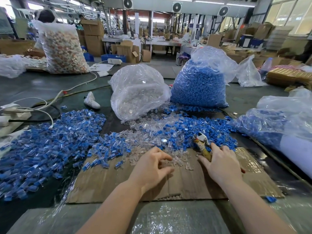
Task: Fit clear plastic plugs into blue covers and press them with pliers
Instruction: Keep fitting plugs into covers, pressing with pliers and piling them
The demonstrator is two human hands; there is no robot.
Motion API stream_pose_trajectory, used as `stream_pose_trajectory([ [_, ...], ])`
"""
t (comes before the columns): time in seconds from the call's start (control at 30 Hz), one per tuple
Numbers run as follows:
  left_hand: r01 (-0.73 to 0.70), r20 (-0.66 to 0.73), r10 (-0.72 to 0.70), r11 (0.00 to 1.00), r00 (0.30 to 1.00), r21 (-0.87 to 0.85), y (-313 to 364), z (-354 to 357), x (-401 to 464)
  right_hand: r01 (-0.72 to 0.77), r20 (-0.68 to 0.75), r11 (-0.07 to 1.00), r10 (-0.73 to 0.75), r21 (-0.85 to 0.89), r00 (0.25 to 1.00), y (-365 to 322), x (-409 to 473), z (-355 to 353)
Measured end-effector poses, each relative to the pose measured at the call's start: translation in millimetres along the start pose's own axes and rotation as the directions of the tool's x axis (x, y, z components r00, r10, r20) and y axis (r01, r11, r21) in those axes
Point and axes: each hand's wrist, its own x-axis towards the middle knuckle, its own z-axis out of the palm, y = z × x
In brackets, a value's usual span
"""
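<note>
Loose clear plastic plugs (145, 141) lie spread in the middle of the table, and some spill onto a flat sheet of cardboard (168, 186). Loose blue covers (185, 125) lie mixed among them and behind them. My left hand (152, 168) hovers over the clear plugs at the cardboard's far edge, fingers curled, thumb and fingertips close together; whether it holds a plug is unclear. My right hand (222, 162) lies over the handles of the pliers (202, 141), whose metal jaws point away from me.
A big heap of assembled blue-and-clear pieces (50, 142) covers the left of the table. Behind stand a clear bag of plugs (138, 92) and a bag of blue covers (200, 85). Another bag of blue parts (276, 125) lies at right. Cables and a power strip (13, 112) lie at far left.
</note>
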Motion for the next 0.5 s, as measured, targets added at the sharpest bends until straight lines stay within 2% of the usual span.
stream_pose_trajectory([
  [0.1,0.028,-0.024,-0.028,1.000,0.999,0.011,0.0,3.2,3.2,-0.011,0.009,1.000,0.011,-0.008,1.000,-0.5,2.0,-0.6],
  [0.27,0.087,-0.205,-0.102,0.993,0.973,-0.082,-2.8,4.4,8.2,-0.028,-0.014,0.999,0.027,-0.043,1.000,-8.1,-0.6,-7.1],
  [0.4,0.147,-0.253,-0.176,0.981,0.951,-0.128,-5.4,9.1,6.3,0.122,-0.172,0.992,-0.116,0.024,0.978,-26.9,-1.5,-11.1],
  [0.5,0.166,-0.285,-0.198,0.977,0.938,-0.135,-9.2,10.3,5.0,0.244,-0.189,0.965,-0.224,0.095,0.956,-43.6,1.8,-7.9],
])
